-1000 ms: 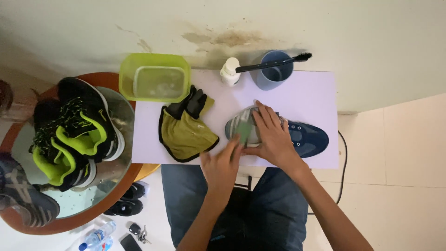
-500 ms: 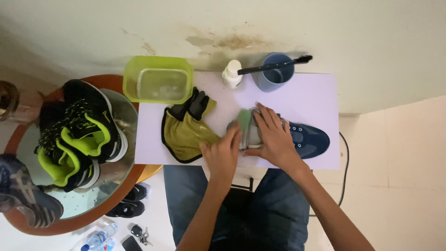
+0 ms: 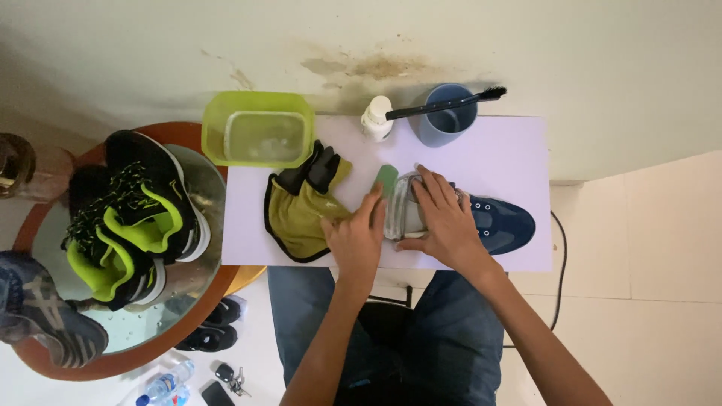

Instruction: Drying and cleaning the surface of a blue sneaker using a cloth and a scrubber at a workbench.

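Navy shoe (image 3: 492, 222) lies on its side near the middle of the white desk (image 3: 511, 150), toe toward 3 o'clock. Your right hand (image 3: 444, 218) presses flat on its heel end, fingers spread. Your left hand (image 3: 357, 237) holds what looks like a green sponge (image 3: 387, 178) against the heel, fingers curled. At 9 o'clock lies a yellow-green cloth (image 3: 297, 214); at 12 o'clock, a blue cup (image 3: 447, 120) holding a brush (image 3: 444, 104).

A matt navy cloth shoe (image 3: 496, 222) lies on smooth white tabletop (image 3: 496, 154) beside translucent glossy plastic tub (image 3: 258, 129).
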